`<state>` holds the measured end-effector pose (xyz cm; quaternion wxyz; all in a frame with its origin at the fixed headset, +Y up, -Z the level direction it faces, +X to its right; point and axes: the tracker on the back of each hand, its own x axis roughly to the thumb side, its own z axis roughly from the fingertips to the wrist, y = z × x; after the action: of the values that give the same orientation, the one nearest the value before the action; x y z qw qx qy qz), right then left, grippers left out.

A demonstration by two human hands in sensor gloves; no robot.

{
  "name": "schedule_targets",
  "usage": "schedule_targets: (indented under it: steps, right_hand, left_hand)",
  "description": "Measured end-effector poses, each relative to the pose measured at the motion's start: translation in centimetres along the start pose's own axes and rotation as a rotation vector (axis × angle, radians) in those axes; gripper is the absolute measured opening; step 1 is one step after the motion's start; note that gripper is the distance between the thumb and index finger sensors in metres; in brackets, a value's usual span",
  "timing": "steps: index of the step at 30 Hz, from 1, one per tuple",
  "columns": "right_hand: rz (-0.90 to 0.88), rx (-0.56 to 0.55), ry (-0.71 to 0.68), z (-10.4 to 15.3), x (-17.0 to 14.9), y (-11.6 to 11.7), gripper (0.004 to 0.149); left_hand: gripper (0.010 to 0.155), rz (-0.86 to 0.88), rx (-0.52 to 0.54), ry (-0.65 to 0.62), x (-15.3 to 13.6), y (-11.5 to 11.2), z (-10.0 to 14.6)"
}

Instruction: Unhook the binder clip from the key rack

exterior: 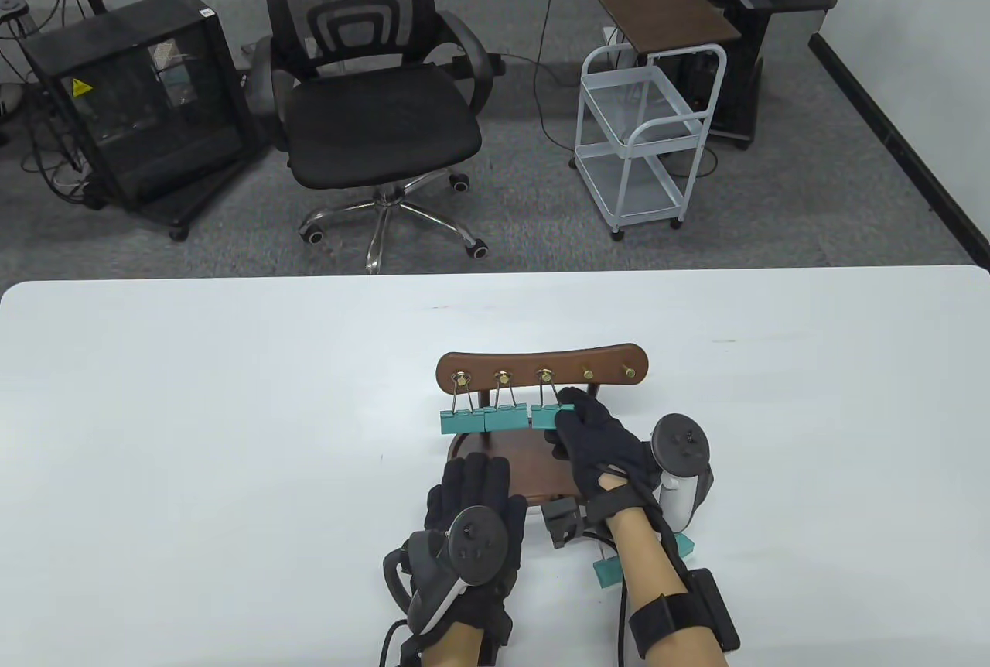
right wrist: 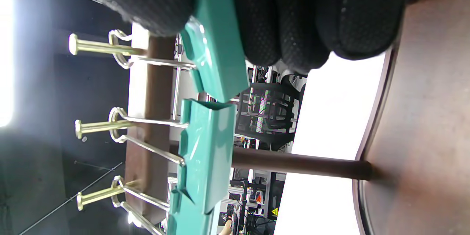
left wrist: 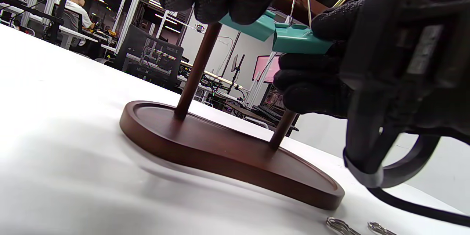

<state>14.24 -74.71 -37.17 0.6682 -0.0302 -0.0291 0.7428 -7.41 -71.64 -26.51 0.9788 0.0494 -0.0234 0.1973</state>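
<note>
Packed edge to edge along the key rack: 3 teal binder clips, no gap between neighbours. 2 bare brass hooks at the right end. Open white table left and behind. Another clip lying under the right forearm.

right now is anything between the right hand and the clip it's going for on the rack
Nothing visible. The right hand already pinches the rightmost hung binder clip, whose wire loop is still over its brass peg. The neighbouring clip hangs close on its left. The left hand rests on the rack's base.
</note>
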Motion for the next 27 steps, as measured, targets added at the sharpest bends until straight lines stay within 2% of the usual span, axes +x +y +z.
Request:
schedule_targets:
  steps: [8,11,27]
  right_hand:
    - [0.003,0.004,-0.027,-0.09,0.27,-0.49,0.059]
    - [0.049,-0.052,-0.059,0.02,0.64,-0.55,0.059]
    - [-0.065,0.023,-0.038,-0.12,0.65,-0.41,0.060]
  left_hand:
    - [0.061,-0.004,-0.002,0.003,-0.03,0.01,0.02]
    - [0.061,-0.006,-0.003,0.005,-0.04,0.02,0.02]
    - [0.061,-0.008,-0.004,0.007,-0.09,0.03,0.01]
